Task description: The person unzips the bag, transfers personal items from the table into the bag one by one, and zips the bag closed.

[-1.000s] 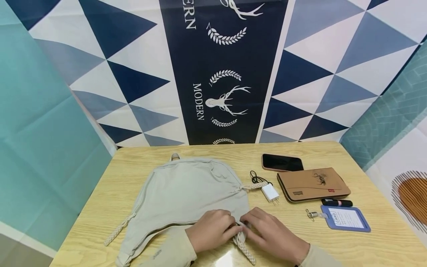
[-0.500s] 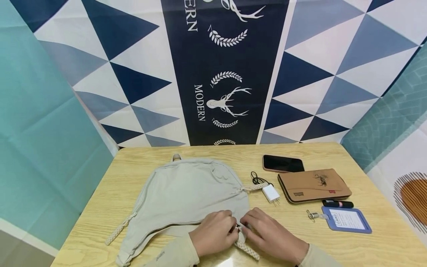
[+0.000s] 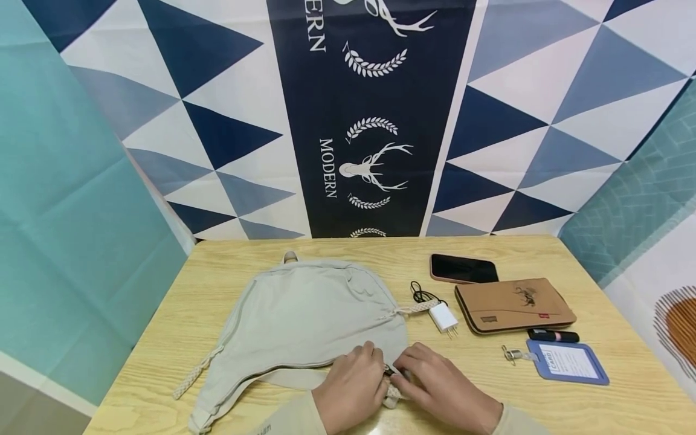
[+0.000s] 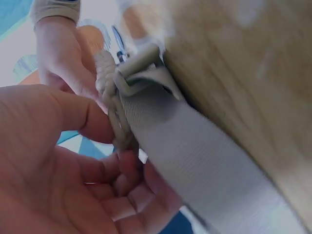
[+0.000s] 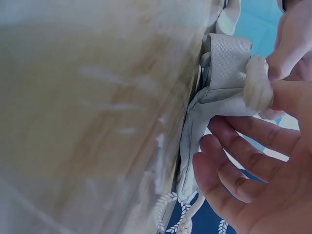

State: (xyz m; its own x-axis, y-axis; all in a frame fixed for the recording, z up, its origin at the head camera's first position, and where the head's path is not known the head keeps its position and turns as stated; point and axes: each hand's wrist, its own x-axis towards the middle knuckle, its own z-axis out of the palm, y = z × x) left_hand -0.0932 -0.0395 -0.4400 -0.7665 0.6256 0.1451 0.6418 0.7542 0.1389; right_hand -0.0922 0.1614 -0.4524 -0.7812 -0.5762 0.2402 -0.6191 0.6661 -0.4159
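Observation:
A pale beige fabric bag (image 3: pixel 310 308) lies on the wooden table, its long zip running along the near side. At its near right corner both hands work close together. My left hand (image 3: pixel 350 386) pinches a braided zip pull (image 4: pixel 117 107) between thumb and forefinger, beside the grey strap (image 4: pixel 180 141) and its buckle (image 4: pixel 139 68). My right hand (image 3: pixel 443 386) grips the bag's corner, fingers curled under the fabric and thumb by the braided cord (image 5: pixel 257 85) in the right wrist view. A bit of open zip shows between the hands; the fingertips are partly hidden in the head view.
Right of the bag lie a white charger (image 3: pixel 443 317) with black cable, a phone (image 3: pixel 464 268), a brown wallet (image 3: pixel 516 306), a small black tube (image 3: pixel 553 336) and a blue card holder (image 3: pixel 568 361) with clip. Another braided cord (image 3: pixel 417 308) reaches toward the charger.
My left hand has turned and shifted slightly nearer the front edge. The braided cord that hung out below the hands is now mostly hidden. My right hand stays at the corner.

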